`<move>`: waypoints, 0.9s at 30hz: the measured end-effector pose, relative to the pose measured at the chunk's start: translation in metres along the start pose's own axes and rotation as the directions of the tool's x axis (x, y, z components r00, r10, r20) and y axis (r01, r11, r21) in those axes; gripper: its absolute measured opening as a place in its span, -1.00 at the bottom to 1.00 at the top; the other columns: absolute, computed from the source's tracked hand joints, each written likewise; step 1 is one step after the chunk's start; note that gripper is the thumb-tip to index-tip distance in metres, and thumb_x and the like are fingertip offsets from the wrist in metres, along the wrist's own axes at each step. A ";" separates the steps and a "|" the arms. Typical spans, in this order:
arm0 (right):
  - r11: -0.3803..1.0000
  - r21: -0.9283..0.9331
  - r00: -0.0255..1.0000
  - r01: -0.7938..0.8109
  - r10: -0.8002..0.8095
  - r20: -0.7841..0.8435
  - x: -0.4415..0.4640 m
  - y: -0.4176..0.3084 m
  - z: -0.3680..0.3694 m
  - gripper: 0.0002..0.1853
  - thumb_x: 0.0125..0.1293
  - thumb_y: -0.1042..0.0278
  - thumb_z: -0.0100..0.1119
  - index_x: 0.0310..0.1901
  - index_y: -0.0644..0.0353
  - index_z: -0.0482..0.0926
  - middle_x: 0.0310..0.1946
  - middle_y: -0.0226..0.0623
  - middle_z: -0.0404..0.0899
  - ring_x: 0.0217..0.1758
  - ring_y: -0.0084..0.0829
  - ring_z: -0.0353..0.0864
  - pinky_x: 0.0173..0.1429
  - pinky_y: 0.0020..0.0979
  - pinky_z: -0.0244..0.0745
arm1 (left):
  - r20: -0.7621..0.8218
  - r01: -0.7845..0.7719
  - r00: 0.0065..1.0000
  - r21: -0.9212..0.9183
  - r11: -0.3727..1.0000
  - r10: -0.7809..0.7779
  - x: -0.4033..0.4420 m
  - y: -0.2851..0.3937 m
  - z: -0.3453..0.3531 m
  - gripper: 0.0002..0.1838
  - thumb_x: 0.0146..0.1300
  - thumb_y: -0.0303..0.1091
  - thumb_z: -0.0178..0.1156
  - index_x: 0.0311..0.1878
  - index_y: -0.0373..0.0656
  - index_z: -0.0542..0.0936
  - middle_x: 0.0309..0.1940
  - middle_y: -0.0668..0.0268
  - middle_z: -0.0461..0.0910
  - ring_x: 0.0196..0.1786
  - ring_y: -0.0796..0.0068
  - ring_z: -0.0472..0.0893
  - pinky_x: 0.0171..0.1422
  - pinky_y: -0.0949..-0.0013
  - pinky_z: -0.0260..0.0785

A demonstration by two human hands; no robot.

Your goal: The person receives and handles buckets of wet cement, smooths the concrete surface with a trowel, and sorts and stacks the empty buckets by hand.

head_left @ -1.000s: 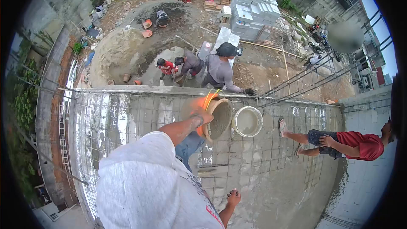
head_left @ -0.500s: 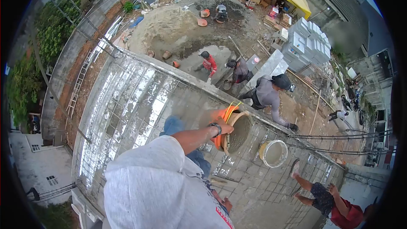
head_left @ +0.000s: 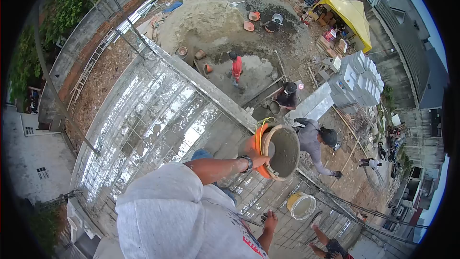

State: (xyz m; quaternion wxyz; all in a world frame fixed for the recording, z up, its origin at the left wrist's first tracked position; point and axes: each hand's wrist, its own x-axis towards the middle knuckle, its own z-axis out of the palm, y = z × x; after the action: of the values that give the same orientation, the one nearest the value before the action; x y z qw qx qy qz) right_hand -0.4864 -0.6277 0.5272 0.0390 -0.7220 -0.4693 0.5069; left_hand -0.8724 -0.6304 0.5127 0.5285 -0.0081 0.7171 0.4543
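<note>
Your left arm reaches out near the centre of the frame, nearly straight, and the left hand is gripping the rim side of a grey-crusted bucket and an orange bucket nested together, mouth turned toward the right of the frame. Your right hand hangs at bottom centre, fingers loosely bent and partly open, with nothing seen in it.

Just beyond your buckets runs a concrete ledge; the buckets cover part of it and partly overlap a co-worker in grey, whose dark glove shows to the right. A white bucket stands below yours, near the legs of another person at the bottom edge.

The floor is wire mesh over wet, shiny patches. Your grey bucket is round, its inside coated with cement; the orange one looks smooth, with a thin yellow handle.
</note>
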 end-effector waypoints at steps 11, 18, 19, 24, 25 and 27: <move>0.994 -0.106 0.997 -0.031 0.038 0.066 0.016 -0.033 0.075 -0.57 0.30 0.05 0.25 -0.06 0.33 0.61 -0.36 -0.24 0.67 -0.40 -0.46 0.64 -0.40 -0.37 0.50 | -0.262 -0.003 0.962 -0.296 0.955 -0.078 0.052 0.047 -0.188 -0.44 -0.14 -0.08 0.31 -0.04 -0.19 0.54 -0.14 0.16 0.58 -0.18 0.24 0.58 -0.10 0.17 0.50; 0.997 0.071 0.990 -0.039 0.048 -0.133 -0.012 -0.008 0.084 -0.57 0.28 0.07 0.27 -0.05 0.32 0.62 -0.37 -0.25 0.67 -0.48 -0.48 0.61 -0.43 -0.40 0.49 | -0.241 0.306 0.856 -0.476 0.824 -0.457 0.115 -0.029 -0.301 -0.26 -0.23 0.04 0.24 0.12 0.02 0.37 0.00 0.06 0.31 -0.10 0.10 0.42 -0.14 0.13 0.43; 0.998 0.067 0.983 -0.014 0.026 -0.181 -0.013 0.008 0.086 -0.57 0.28 0.07 0.27 -0.05 0.32 0.62 -0.37 -0.25 0.67 -0.48 -0.48 0.61 -0.42 -0.41 0.49 | -0.090 0.312 0.922 -0.409 0.858 -0.378 0.106 -0.033 -0.317 -0.29 -0.21 0.04 0.22 0.10 0.04 0.35 0.06 0.15 0.28 0.00 0.11 0.38 -0.11 0.13 0.43; 0.979 0.204 0.933 -0.020 0.092 -0.347 -0.075 0.062 0.109 -0.56 0.26 0.04 0.30 -0.10 0.33 0.64 -0.38 -0.24 0.69 -0.45 -0.48 0.62 -0.32 -0.39 0.52 | -0.221 0.362 0.853 -0.403 0.841 -0.473 0.072 -0.047 -0.346 -0.46 -0.07 0.05 0.16 0.00 0.06 0.36 0.12 0.35 0.26 0.06 0.20 0.38 -0.06 0.08 0.44; 0.991 0.125 0.909 -0.044 0.091 -0.406 -0.072 0.100 0.122 -0.53 0.23 -0.02 0.31 -0.14 0.32 0.65 -0.39 -0.22 0.69 -0.46 -0.46 0.63 -0.28 -0.37 0.53 | -0.250 0.410 0.827 -0.346 0.844 -0.504 0.065 -0.046 -0.349 -0.51 -0.02 0.04 0.12 -0.03 0.04 0.37 0.12 0.38 0.29 0.11 0.20 0.38 -0.06 0.10 0.45; 0.992 0.113 0.916 -0.049 0.090 -0.392 -0.114 0.104 0.128 -0.39 0.16 -0.20 0.24 -0.09 0.31 0.66 -0.11 0.16 0.63 -0.01 0.07 0.62 0.05 -0.10 0.51 | -0.383 0.377 0.790 -0.312 0.872 -0.478 0.080 -0.067 -0.362 -0.54 -0.06 0.01 0.10 -0.06 0.09 0.53 -0.02 0.41 0.51 -0.23 0.29 0.53 -0.26 0.19 0.43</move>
State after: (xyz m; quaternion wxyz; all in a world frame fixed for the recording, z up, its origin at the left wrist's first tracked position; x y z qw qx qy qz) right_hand -0.5236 -0.8209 0.4896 0.1516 -0.8229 -0.3996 0.3745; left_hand -1.1462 -0.8714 0.4187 0.4338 -0.3338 0.7436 0.3840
